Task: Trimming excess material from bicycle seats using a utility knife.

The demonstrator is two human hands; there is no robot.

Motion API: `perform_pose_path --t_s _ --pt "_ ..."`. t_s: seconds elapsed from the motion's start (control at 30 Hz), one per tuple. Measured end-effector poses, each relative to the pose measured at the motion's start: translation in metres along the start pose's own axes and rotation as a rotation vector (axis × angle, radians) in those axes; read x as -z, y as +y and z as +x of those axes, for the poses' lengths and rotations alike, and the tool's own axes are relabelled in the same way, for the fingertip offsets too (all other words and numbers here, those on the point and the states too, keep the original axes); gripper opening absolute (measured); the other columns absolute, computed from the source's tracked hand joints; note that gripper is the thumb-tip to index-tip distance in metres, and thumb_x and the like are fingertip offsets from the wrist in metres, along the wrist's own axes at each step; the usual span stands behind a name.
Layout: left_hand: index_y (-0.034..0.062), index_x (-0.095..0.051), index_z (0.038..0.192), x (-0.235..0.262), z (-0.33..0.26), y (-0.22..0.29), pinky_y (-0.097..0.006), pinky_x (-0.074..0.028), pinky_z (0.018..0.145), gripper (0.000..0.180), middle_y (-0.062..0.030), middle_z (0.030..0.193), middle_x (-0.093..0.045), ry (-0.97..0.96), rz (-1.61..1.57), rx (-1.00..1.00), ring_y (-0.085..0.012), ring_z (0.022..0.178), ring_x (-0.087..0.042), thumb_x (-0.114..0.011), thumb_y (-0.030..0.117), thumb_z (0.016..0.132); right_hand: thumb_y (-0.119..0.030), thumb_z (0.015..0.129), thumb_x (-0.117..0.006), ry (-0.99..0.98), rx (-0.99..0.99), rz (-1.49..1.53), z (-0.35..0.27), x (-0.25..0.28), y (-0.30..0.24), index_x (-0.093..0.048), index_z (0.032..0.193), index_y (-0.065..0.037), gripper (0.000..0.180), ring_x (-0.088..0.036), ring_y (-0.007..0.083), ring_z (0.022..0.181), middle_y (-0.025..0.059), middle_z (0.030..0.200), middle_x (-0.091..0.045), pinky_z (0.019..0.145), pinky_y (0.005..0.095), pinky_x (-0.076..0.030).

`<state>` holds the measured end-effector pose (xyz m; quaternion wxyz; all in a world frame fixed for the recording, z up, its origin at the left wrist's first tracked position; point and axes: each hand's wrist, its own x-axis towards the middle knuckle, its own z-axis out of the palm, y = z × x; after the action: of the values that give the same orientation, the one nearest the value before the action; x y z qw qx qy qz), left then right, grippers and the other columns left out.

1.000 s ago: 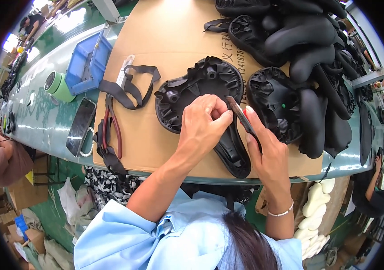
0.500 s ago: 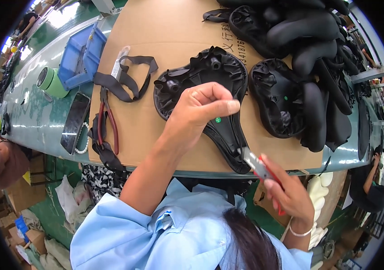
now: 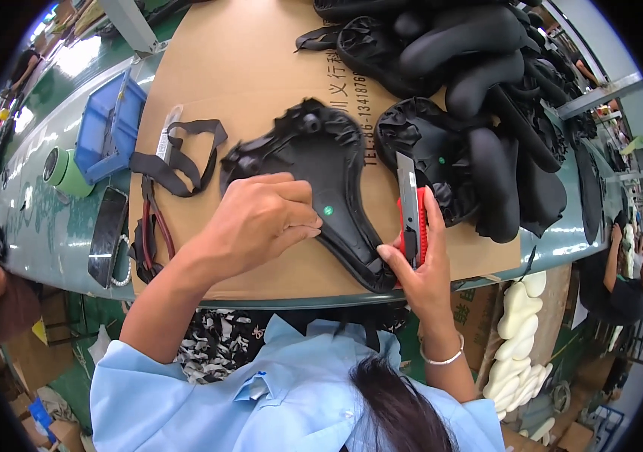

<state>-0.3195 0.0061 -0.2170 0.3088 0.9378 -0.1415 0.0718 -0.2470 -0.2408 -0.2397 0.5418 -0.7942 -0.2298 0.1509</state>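
Note:
A black bicycle saddle (image 3: 299,166) lies underside up, its gathered cover edge bunched at the wide end and its narrow nose toward me. Over its left edge is my left hand (image 3: 268,218), fingers curled in a pinch; whatever they may hold is hidden. My right hand (image 3: 428,279) grips a red utility knife (image 3: 412,226), its metal blade upright and pointing away from me. The right thumb is beside the saddle's nose; whether it touches cannot be told. Another upturned saddle (image 3: 419,154) lies just beyond the knife.
Cardboard (image 3: 216,60) covers the tabletop here. Black saddles (image 3: 472,64) are heaped at the far right. To the left are dark straps (image 3: 186,166), red-handled pliers (image 3: 161,230), a phone (image 3: 108,237), a blue bin (image 3: 110,132) and a green cylindrical object (image 3: 69,173).
My right hand has raised the knife away from the saddle's nose, turning its blade upright. My left hand has moved left and nearer to me. The whole view has shifted somewhat.

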Motion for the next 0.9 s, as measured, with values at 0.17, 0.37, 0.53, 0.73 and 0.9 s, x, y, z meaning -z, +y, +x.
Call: perform_pose_path --t_s 0.17,0.37,0.53,0.73,0.9 --pt "0.0031 -0.071 0.082 -0.007 -0.005 0.011 -0.036 -0.049 0.064 0.011 -0.0086 0.078 -0.064 0.037 -0.057 0.098 -0.0269 0.075 -0.062 -0.068 0.013 0.077 -0.005 0.080 -0.073 0.033 0.295 -0.298 -0.011 0.013 0.000 -0.041 0.142 -0.009 0.070 -0.059 0.0209 0.071 0.0111 0.110 -0.064 0.071 0.0308 -0.052" --pt "0.0004 -0.071 0.081 -0.013 -0.001 0.002 -0.035 -0.049 0.061 0.013 -0.0106 0.077 -0.066 0.106 -0.167 0.131 -0.0279 0.068 -0.063 -0.067 0.011 0.076 -0.004 0.075 -0.074 -0.249 0.461 -0.679 -0.030 0.032 -0.030 -0.062 0.128 -0.020 0.056 -0.054 0.0185 0.054 0.0048 0.068 -0.055 0.050 0.0301 -0.045" --pt "0.0014 -0.071 0.081 -0.011 -0.001 0.002 -0.034 -0.049 0.060 0.012 -0.0099 0.077 -0.067 0.075 -0.169 0.148 -0.0267 0.066 -0.063 -0.067 0.012 0.076 -0.004 0.076 -0.068 -0.299 0.619 -0.956 -0.011 0.025 -0.030 -0.057 0.133 -0.025 0.061 -0.048 0.0176 0.052 0.0038 0.064 -0.042 0.046 0.0328 -0.039" --pt "0.0014 -0.070 0.081 -0.015 -0.003 0.001 -0.034 -0.048 0.060 0.012 -0.0094 0.076 -0.066 0.132 -0.149 0.135 -0.0269 0.065 -0.062 -0.067 0.011 0.076 -0.004 0.075 -0.064 -0.467 0.517 -1.075 -0.017 0.051 -0.051 -0.052 0.137 -0.027 0.068 -0.050 0.0192 0.054 0.0050 0.065 -0.042 0.049 0.0334 -0.040" --pt "0.0017 -0.069 0.083 -0.017 0.008 0.007 -0.036 -0.049 0.062 0.013 -0.0105 0.076 -0.066 0.061 -0.051 0.068 -0.0296 0.066 -0.062 -0.066 0.011 0.076 -0.006 0.076 -0.063 -0.505 0.568 -1.337 -0.004 0.072 -0.076 -0.052 0.137 -0.030 0.067 -0.049 0.0208 0.056 0.0049 0.064 -0.040 0.053 0.0357 -0.041"
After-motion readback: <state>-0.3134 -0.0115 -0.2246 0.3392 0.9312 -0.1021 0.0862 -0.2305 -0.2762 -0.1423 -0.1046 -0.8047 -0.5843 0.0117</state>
